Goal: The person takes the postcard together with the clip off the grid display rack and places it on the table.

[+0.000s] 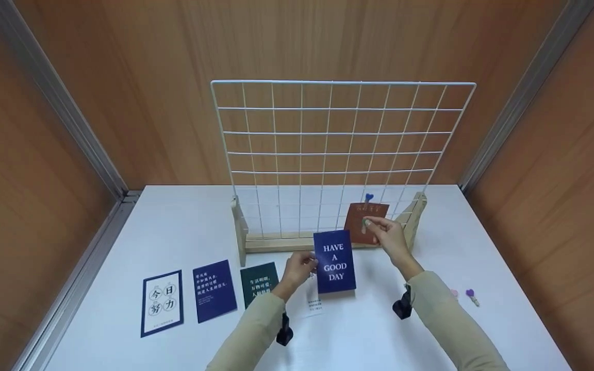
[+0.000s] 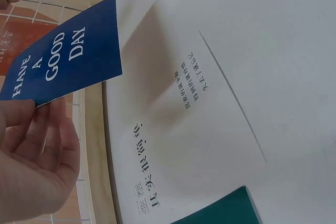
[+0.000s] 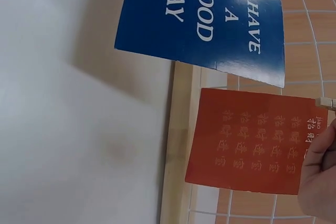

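Note:
My left hand (image 1: 297, 270) pinches the left edge of a blue card (image 1: 335, 262) reading "HAVE A GOOD DAY", raised in front of the wire grid. My right hand (image 1: 391, 241) pinches a small wooden clothespin (image 1: 364, 226) with a green top, in front of a red card. That red card (image 3: 247, 140) hangs on the grid (image 1: 328, 133), held at its top by a clothespin with a blue heart (image 1: 368, 198). In the left wrist view, a white card (image 2: 194, 129) with black writing lies on the table under the blue card.
Left on the table lie a blue-bordered white card (image 1: 162, 304), a dark blue card (image 1: 215, 291) and a green card (image 1: 259, 281), partly behind my left arm. A purple heart clothespin (image 1: 472, 297) and a pink one (image 1: 454, 292) lie right. Wooden feet (image 1: 240, 232) support the grid.

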### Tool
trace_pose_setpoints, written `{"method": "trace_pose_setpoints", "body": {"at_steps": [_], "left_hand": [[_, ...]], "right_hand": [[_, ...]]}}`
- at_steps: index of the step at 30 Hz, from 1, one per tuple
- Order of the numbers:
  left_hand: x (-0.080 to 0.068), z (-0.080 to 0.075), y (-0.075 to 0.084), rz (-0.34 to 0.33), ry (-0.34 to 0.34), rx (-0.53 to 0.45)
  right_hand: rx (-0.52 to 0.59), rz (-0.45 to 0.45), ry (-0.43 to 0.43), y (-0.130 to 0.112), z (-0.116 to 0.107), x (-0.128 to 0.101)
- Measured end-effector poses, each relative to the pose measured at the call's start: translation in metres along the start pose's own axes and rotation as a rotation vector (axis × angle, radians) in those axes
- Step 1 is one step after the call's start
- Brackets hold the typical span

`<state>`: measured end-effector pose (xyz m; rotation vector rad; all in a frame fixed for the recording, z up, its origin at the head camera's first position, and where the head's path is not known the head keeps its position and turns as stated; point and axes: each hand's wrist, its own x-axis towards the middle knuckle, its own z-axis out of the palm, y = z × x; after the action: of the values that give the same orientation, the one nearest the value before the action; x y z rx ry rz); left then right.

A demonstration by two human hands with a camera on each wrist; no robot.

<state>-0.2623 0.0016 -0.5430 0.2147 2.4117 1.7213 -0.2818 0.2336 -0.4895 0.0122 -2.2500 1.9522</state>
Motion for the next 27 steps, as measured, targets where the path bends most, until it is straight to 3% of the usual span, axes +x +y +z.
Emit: {"method": "trace_pose_setpoints", "body": {"at_steps": [12,27], "left_hand": [[-0.004,0.006,-0.007,-0.11,-0.027,-0.111],[-0.012,0.017,-0.023,-0.162,-0.04,-0.179]], "right_hand": [[-0.007,0.101,-0.078,0.01,-0.025,-0.006],[-0.088,0.217,-0.094,0.038,-0.056,-0.023]]}}
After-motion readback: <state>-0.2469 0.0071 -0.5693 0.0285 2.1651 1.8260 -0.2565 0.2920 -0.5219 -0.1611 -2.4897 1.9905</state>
